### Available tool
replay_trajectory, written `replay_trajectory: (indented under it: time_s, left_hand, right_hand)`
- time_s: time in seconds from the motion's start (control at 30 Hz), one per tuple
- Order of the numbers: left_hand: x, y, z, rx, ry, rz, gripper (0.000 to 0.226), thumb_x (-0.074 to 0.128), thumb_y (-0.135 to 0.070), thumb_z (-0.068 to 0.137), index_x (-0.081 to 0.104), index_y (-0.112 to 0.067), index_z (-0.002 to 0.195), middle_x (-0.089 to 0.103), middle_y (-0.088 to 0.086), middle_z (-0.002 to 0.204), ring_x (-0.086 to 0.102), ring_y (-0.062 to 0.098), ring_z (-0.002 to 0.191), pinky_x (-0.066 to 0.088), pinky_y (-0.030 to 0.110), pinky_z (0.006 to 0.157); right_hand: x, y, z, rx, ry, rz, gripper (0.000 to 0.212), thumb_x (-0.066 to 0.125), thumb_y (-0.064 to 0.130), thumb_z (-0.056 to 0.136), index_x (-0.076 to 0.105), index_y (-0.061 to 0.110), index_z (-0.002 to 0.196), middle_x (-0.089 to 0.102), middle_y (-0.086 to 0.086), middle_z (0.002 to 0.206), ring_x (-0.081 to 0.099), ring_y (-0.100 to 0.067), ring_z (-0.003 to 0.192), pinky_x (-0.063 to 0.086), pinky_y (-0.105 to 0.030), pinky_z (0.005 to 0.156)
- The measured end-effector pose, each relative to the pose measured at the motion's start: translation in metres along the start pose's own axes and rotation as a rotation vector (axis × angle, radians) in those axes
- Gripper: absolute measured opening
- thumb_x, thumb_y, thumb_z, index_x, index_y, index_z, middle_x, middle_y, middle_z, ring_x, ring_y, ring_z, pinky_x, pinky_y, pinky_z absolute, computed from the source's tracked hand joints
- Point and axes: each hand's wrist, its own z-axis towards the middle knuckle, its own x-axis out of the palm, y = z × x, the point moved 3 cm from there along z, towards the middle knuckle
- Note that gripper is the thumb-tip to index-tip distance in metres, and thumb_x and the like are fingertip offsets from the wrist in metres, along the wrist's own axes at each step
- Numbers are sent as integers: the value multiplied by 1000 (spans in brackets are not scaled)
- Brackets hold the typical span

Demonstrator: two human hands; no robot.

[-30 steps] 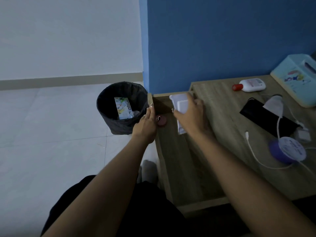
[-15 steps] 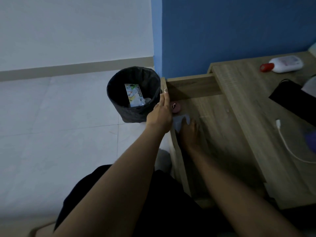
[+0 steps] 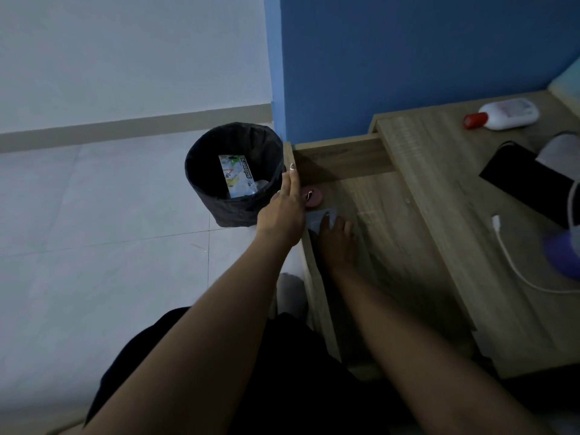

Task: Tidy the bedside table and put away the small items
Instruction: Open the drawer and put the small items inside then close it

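The wooden bedside table (image 3: 439, 171) has its drawer (image 3: 386, 233) pulled out to the left. My left hand (image 3: 284, 211) holds the drawer's front panel at its far end, fingers outside and thumb inside. My right hand (image 3: 337, 243) is down inside the drawer, fingers pressing on a small white packet (image 3: 315, 218) that lies on the drawer bottom near the front panel. Just beyond the packet a round pink item (image 3: 314, 197) lies in the drawer's far corner.
A black waste bin (image 3: 216, 211) holding a printed card stands on the tiled floor left of the drawer. On the tabletop are a white bottle with a red cap (image 3: 508, 114), a black flat item (image 3: 524, 183), a white cable (image 3: 514, 265) and a purple round object (image 3: 561, 252).
My right hand brought the white packet from above the drawer's far edge down onto the drawer bottom. The left hand stayed on the drawer front. The view shifted left.
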Motion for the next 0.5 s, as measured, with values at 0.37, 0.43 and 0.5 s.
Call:
replay_trajectory:
  time_s: [0.37, 0.43, 0.5]
  left_hand:
    - [0, 9, 1, 3, 15, 55, 73, 35, -9, 96, -12, -15, 151, -1, 1, 162, 48, 33, 129, 47, 48, 86]
    - [0, 7, 2, 8, 12, 61, 75, 36, -8, 95, -12, -14, 151, -1, 3, 162, 49, 34, 129, 49, 49, 87]
    - [0, 6, 5, 9, 28, 84, 75, 37, -6, 94, -12, -12, 151, -1, 5, 162, 47, 34, 130, 50, 49, 88]
  right_hand:
    - [-98, -15, -11, -57, -224, 167, 80, 55, 51, 86, 19, 18, 149, 35, -14, 146, 38, -30, 128, 39, -41, 100]
    - [-129, -28, -17, -45, -296, 218, 74, 55, 46, 86, 27, 17, 147, 40, -14, 142, 39, -31, 127, 39, -42, 100]
    - [-155, -45, -24, -17, -352, 289, 66, 58, 40, 86, 35, 17, 143, 45, -12, 137, 41, -30, 124, 41, -41, 98]
